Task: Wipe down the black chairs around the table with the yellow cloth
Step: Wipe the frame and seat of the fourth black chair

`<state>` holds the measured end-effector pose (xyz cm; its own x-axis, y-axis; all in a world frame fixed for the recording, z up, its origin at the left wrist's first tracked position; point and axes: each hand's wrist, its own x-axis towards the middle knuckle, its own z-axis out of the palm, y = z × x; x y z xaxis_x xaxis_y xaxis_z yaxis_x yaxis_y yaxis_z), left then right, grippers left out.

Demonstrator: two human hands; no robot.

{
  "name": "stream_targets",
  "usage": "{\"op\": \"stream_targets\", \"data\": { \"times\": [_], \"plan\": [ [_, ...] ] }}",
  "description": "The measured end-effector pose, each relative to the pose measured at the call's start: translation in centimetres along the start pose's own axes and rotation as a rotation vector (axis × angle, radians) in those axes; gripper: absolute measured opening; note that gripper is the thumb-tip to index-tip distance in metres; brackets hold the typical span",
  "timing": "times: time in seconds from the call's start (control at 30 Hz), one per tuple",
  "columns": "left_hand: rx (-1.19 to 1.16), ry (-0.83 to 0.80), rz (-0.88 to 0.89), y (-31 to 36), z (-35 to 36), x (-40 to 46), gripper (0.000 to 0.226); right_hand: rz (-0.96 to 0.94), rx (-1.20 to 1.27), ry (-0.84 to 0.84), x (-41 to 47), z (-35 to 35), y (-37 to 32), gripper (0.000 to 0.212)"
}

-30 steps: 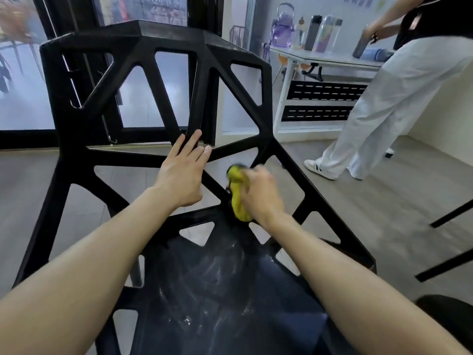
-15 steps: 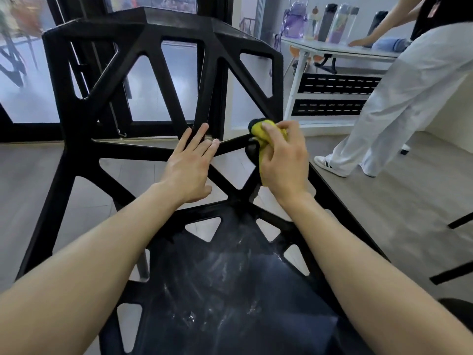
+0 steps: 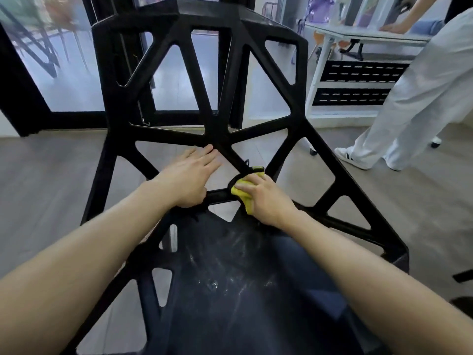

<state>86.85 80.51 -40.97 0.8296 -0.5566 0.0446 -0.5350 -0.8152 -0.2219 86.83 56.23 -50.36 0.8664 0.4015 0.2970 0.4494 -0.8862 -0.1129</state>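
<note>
The yellow cloth (image 3: 244, 197), gripped in the right hand (image 3: 266, 201), is pressed on the black chair (image 3: 217, 131) strut junction; unwiped struts radiate upward; the left hand (image 3: 189, 175) is laid flat beside it.

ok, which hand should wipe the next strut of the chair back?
Right. The right hand already grips the yellow cloth against the chair where the back struts meet the seat. The left hand holds no cloth; it rests flat on the frame, seemingly steadying it.

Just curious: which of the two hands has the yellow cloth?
The right hand, curled round the cloth on the chair. The left hand rests bare on a strut.
</note>
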Motion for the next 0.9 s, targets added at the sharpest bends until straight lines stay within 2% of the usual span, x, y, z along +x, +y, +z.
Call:
{"op": "stream_targets", "data": {
  "times": [0.1, 0.17, 0.27, 0.37, 0.47, 0.6, 0.67, 0.77, 0.83, 0.9],
  "plan": [
    [0.093, -0.038, -0.035, -1.0, 1.3, -5.1, 0.065, 0.134, -0.026, 0.047, -1.6, -0.8, 3.0, 0.036],
    [0.135, 0.004, -0.055, -2.2, 1.9, -8.0, 0.057, 0.178, 0.016, 0.079, -1.7, -1.7, 1.7, 0.034],
    [0.190, 0.047, -0.062, -3.1, 2.5, -10.2, 0.041, 0.005, 0.289, -0.007, 0.4, 0.1, -6.3, 0.036],
    [0.222, 0.042, -0.061, -2.8, 2.7, -10.5, 0.030, -0.144, 0.251, -0.053, 2.8, 3.1, -12.5, 0.040],
    [0.258, 0.007, -0.079, -2.8, 2.5, -10.4, 0.028, -0.171, 0.142, -0.061, 2.3, 1.9, -8.4, 0.042],
    [0.276, -0.019, -0.147, -2.2, 2.2, -10.0, 0.023, 0.132, 0.019, -0.086, -1.7, -1.8, 1.2, 0.048],
    [0.310, -0.049, -0.186, -2.0, 2.0, -9.7, 0.020, 0.187, -0.028, -0.062, -1.6, -1.7, 0.0, 0.047],
    [0.319, -0.063, -0.168, -1.9, 1.3, -9.7, 0.019, 0.011, 0.177, -0.113, 1.1, 0.8, -8.2, 0.044],
    [0.306, -0.004, -0.110, -1.7, 1.0, -10.9, 0.025, -0.145, 0.201, -0.145, 2.7, 2.1, -13.4, 0.043],
    [0.332, 0.015, -0.116, -1.5, 0.6, -12.9, 0.033, -0.201, 0.179, -0.152, 3.4, 1.3, -14.1, 0.042]
  ]
}}
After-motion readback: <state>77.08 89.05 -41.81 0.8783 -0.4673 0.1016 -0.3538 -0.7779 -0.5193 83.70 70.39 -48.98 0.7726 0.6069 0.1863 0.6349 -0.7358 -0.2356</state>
